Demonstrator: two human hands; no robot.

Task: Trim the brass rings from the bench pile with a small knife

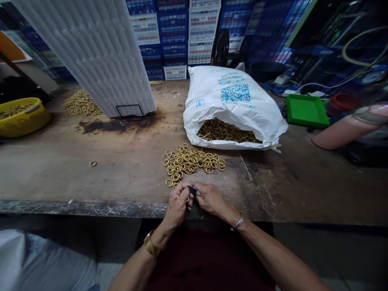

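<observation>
At the table's front edge, my left hand (178,202) pinches a brass-coloured ring (187,199). My right hand (212,198) meets it there, closed on a small blade-like tool (194,190), dark with a shiny part, which reaches over to the left fingertips. The fingers hide much of the tool, so its exact kind does not show. Just beyond both hands lies a loose pile of brass-coloured rings (190,161). Behind the pile, a white woven sack (212,89) rests on its side, its mouth facing me and full of similar, darker-looking rings (227,132).
A single ring (92,163) lies on the wooden table (130,178) to the left. Farther back are a white corrugated panel (106,52), another ring heap (81,103) and a yellow basin (26,121). A green tray (306,110) sits right; stacked crates (174,26) line the back.
</observation>
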